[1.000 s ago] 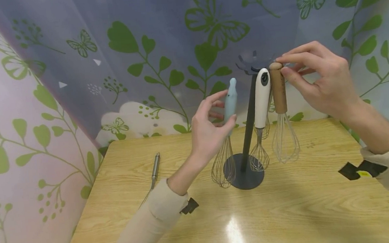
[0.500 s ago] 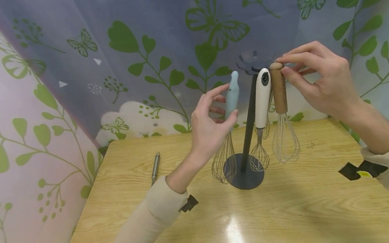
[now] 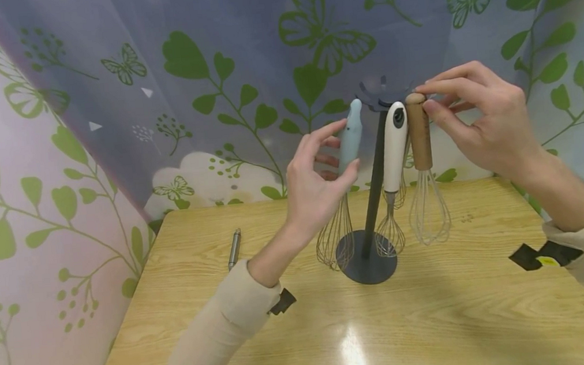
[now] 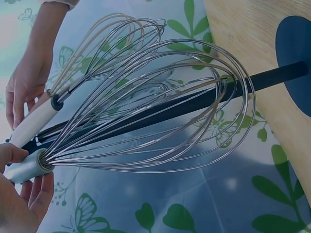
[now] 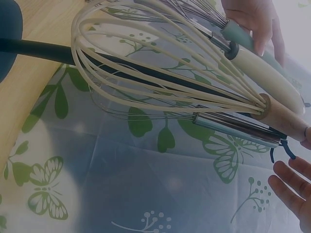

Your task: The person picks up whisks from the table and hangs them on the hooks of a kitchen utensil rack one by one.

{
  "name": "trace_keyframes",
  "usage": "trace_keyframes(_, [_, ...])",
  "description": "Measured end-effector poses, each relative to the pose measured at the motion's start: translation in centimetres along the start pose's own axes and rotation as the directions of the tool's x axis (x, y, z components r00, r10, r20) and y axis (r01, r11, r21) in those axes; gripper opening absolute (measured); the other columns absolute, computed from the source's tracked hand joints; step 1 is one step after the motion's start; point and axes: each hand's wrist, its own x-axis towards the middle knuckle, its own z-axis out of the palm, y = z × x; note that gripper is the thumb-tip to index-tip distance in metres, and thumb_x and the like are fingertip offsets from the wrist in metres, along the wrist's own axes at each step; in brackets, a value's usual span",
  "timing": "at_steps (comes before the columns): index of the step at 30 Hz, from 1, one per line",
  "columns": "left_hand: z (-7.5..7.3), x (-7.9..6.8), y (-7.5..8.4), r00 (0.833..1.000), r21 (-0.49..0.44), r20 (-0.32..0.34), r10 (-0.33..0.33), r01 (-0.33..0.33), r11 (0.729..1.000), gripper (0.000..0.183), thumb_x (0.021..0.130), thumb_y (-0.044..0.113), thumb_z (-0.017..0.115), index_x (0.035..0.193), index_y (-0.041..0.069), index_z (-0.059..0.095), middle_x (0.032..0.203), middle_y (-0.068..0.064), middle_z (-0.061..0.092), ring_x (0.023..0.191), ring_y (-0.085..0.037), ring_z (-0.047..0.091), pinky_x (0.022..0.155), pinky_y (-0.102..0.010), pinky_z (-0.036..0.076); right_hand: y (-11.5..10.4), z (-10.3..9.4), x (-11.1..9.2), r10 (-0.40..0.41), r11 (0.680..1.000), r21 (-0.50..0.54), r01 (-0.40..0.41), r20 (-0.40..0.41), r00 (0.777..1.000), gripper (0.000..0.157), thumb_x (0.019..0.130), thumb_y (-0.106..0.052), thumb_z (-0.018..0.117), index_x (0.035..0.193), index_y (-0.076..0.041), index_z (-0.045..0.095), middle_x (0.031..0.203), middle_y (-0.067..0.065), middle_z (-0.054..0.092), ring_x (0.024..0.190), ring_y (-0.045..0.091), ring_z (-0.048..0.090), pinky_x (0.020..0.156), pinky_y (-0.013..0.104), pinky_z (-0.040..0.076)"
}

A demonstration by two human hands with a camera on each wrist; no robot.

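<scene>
In the head view my left hand (image 3: pixel 310 186) holds a whisk by its light blue handle (image 3: pixel 351 139), thumb on the near side. The handle's tip is right beside the left hooks of a black utensil stand (image 3: pixel 376 187); its wire loops hang down in front of the round base. With thumb and fingertips my right hand (image 3: pixel 490 121) pinches the top of a wooden-handled whisk (image 3: pixel 420 142) at the stand's right. Between them hangs a white-handled whisk (image 3: pixel 395 147). A metal-handled whisk (image 5: pixel 238 130) hangs behind, seen in the right wrist view.
On the wooden table (image 3: pixel 295 333), left of the stand, lies a metal-handled utensil (image 3: pixel 234 248), its lower part hidden by my left sleeve. A curtain (image 3: pixel 244 53) printed with leaves and butterflies stands close behind the table, and a similar one covers the left side.
My left hand has lifted the light blue whisk slightly and shifted it right, bringing its tip up to the hooks. My right hand stays at the wooden-handled whisk's top.
</scene>
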Motion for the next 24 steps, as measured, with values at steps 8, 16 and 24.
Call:
trace_keyframes(8, [0.00, 0.25, 0.45, 1.000, 0.001, 0.014, 0.022, -0.022, 1.000, 0.055, 0.089, 0.002, 0.078, 0.142, 0.010, 0.064, 0.116, -0.017, 0.065, 0.086, -0.027, 0.070, 0.070, -0.030, 0.065, -0.06, -0.04, 0.04, 0.013, 1.000, -0.009, -0.013, 0.004, 1.000, 0.020, 0.094, 0.000, 0.075, 0.113, -0.001, 0.080, 0.118, -0.032, 0.054, 0.098, -0.021, 0.054, 0.085, -0.003, 0.045])
trace_keyframes(16, [0.03, 0.43, 0.68, 0.999, 0.010, 0.024, 0.028, -0.028, 1.000, 0.057, 0.088, 0.002, 0.079, 0.143, 0.010, 0.063, 0.118, -0.017, 0.065, 0.087, -0.027, 0.070, 0.071, -0.021, 0.062, -0.06, -0.05, 0.01, 0.014, 1.000, -0.010, -0.014, 0.004, 1.000, 0.019, 0.095, -0.001, 0.075, 0.113, -0.001, 0.080, 0.118, -0.031, 0.054, 0.098, -0.021, 0.054, 0.085, -0.003, 0.045])
trace_keyframes(24, [0.11, 0.64, 0.80, 0.999, 0.019, 0.035, 0.039, -0.040, 0.999, 0.056, 0.089, 0.002, 0.078, 0.142, 0.010, 0.064, 0.117, -0.017, 0.065, 0.086, -0.027, 0.070, 0.070, -0.019, 0.061, -0.05, -0.04, 0.01, 0.013, 1.000, -0.012, -0.013, 0.006, 1.000, 0.019, 0.096, -0.002, 0.075, 0.114, -0.001, 0.080, 0.119, -0.030, 0.055, 0.098, -0.021, 0.053, 0.085, -0.003, 0.045])
